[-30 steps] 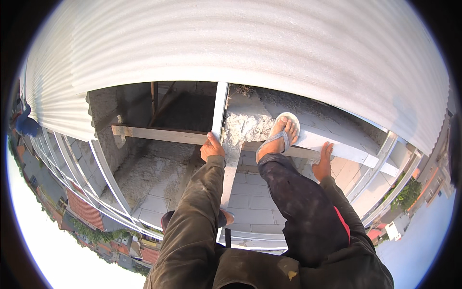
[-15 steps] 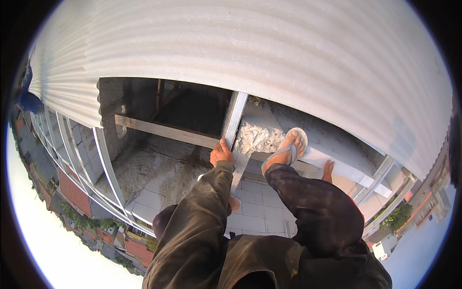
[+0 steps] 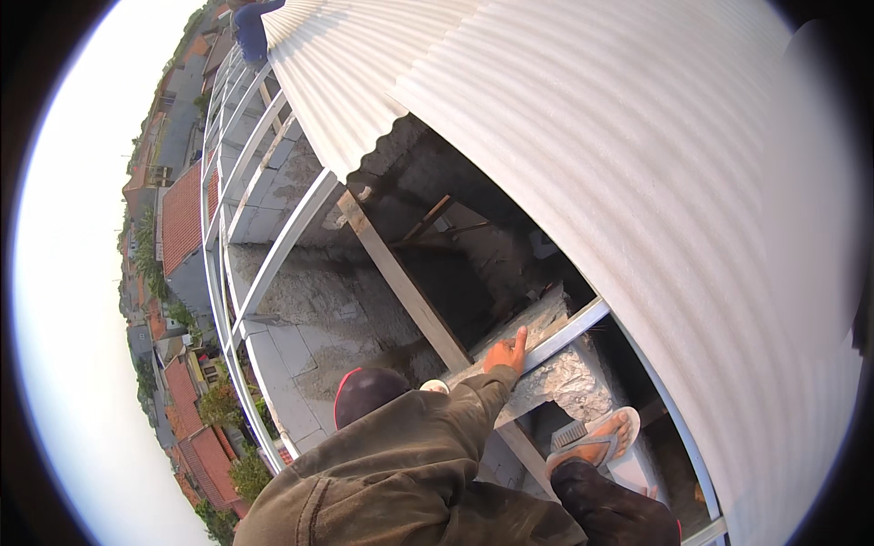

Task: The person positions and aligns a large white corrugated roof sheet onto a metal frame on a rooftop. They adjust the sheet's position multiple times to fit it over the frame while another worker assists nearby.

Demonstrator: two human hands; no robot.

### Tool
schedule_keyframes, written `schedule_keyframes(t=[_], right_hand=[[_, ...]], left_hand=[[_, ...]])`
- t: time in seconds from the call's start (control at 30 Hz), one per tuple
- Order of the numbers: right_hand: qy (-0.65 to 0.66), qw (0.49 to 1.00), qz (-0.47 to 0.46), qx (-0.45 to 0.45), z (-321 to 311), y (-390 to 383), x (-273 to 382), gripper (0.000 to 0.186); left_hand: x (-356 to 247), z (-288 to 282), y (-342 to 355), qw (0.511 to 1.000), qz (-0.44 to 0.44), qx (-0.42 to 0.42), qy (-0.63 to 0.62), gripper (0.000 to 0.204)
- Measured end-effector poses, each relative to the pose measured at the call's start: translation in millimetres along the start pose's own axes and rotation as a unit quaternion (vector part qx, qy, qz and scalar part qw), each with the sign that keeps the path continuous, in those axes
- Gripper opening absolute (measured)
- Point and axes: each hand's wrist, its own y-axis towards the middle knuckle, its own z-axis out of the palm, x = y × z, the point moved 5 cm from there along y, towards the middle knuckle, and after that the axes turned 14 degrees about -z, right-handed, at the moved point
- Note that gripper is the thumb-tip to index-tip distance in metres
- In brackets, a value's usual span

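Observation:
My left hand (image 3: 507,353), at the end of a dark olive sleeve, is wrapped over a silvery metal rafter (image 3: 569,331), with one digit pointing up along it. The rafter runs from under the corrugated roofing sheet (image 3: 583,164) above a broken concrete wall top (image 3: 569,382). My sandalled foot (image 3: 605,441) stands just below that rough concrete, on a pale ledge. Of my right hand (image 3: 651,491) only a small bit of fingers shows beyond the foot; the rest is hidden behind my leg.
A wooden beam (image 3: 405,282) crosses the dark opening beneath the roof. Curved metal frame members (image 3: 282,241) line the left edge, with red-tiled houses far below. A person in blue (image 3: 252,32) is at the far left, beside another corrugated sheet (image 3: 337,91).
My view has swung left, so the roof and opening appear tilted. My left hand stays on the metal rafter. My right hand, visible beside my foot before, is now almost entirely hidden.

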Motion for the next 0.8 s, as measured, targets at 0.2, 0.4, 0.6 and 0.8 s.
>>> schedule_keyframes(t=[0.2, 0.4, 0.6, 0.8], right_hand=[[-0.151, 0.952, -0.160, -0.214, 13, 138, 104, 0.093], [-0.516, 0.792, -0.193, -0.263, -27, 135, 105, 0.072], [-0.334, 0.836, -0.333, -0.281, -59, 178, 137, 0.057], [-0.446, 0.774, -0.365, -0.261, -5, 139, 153, 0.057]], left_hand=[[-176, 0, 28, 0.730, -0.031, 0.330, -0.598, 0.137], [-292, 28, 39, 0.951, -0.044, 0.183, -0.246, 0.091], [-276, 6, 95, 0.965, 0.078, 0.068, -0.241, 0.074], [-229, -70, 68, 0.969, 0.059, -0.054, -0.235, 0.068]])
